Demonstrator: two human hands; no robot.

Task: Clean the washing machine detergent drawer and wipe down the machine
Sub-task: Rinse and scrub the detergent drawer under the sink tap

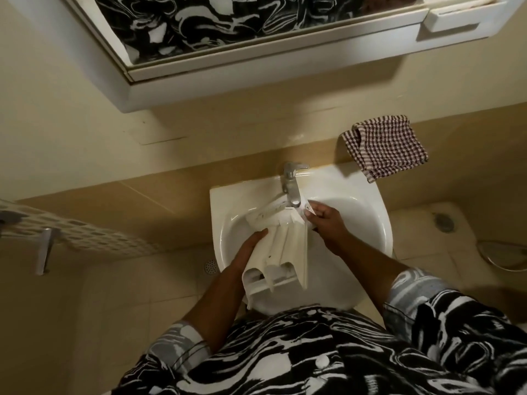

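Note:
The white plastic detergent drawer [288, 252] lies lengthwise in the white sink [368, 223], its far end under the chrome tap [291, 183]. My left hand [248, 252] holds the drawer's left side, fingers under its edge. My right hand [325, 220] grips the drawer's far right corner near the spout, fingers curled round a small white part there. Whether water runs from the tap I cannot tell.
A brown and white checked cloth [385, 146] hangs on the wall right of the tap. A mirror cabinet [256, 61] juts out above the sink. A white perforated basket [85, 232] stands at the left. Beige tiled floor with a drain [443, 222] lies at the right.

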